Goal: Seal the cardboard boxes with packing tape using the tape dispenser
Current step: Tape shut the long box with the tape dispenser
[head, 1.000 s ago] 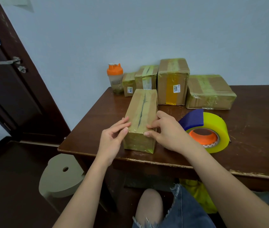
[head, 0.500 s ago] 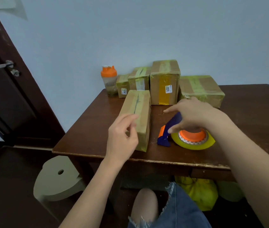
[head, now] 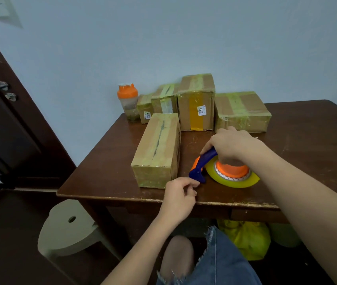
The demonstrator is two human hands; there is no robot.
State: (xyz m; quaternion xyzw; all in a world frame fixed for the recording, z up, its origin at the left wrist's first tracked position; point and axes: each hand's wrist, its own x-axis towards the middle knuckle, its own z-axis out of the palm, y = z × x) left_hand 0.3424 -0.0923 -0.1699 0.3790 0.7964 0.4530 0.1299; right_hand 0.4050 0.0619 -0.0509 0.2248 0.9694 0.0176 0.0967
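- The right hand [head: 230, 146] rests on top of the tape dispenser [head: 224, 170], fingers curled down over its orange hub and blue handle, gripping it where it lies flat on the table [head: 307, 153].
- The left hand [head: 181, 195] sits at the table's front edge, thumb and fingertips pinched together right at the dispenser's blue tip; whether they hold a tape end cannot be told.
- The dispenser carries a yellow roll and lies just right of the long box [head: 157, 150], near the front of the table.
- The long box lies lengthwise toward the wall, its top seam dark between two strips of greenish tape, its near end facing the person.
- Four taped boxes stand in a row behind it by the wall: a small box [head: 144, 109], a mid box [head: 164, 99], a tall box [head: 196, 101] with a yellow strip and white label, and a flat box [head: 242, 111] at right.
- A shaker [head: 128, 101] with an orange lid stands at the left end of the row.
- A pale stool [head: 69, 225] stands on the floor left of the table; a dark door [head: 1, 120] fills the left edge.
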